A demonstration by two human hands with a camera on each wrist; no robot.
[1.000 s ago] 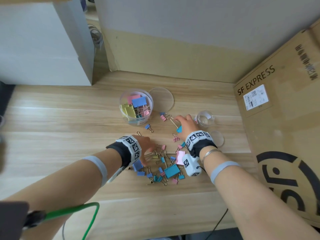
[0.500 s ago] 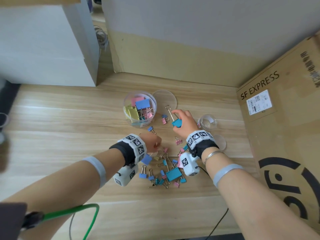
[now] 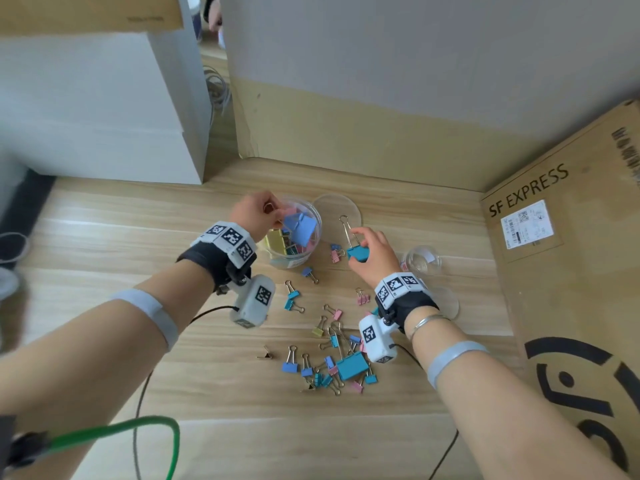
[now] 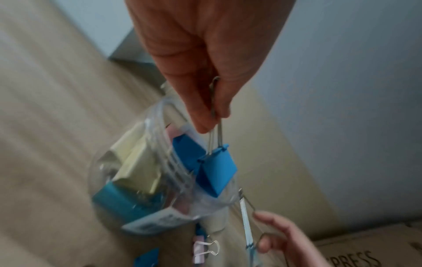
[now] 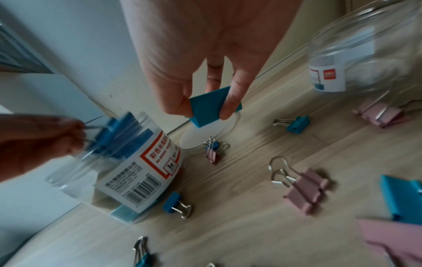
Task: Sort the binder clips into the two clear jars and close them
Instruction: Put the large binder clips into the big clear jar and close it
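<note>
My left hand pinches the wire handles of a large blue binder clip and holds it over the mouth of the large clear jar, which holds big yellow, blue and pink clips. My right hand grips a teal binder clip just right of that jar, its handle sticking up. The small clear jar stands to the right of my right hand. A pile of loose clips lies on the table nearer to me.
The large round lid lies flat behind the big jar; the small lid lies by my right wrist. A cardboard box walls the right side, white boxes the back left. A green cable crosses near the front edge.
My left hand has lifted a blue clip from the pile and carried it back to the large jar's mouth. My right hand has picked up the teal clip and raised it slightly leftward.
</note>
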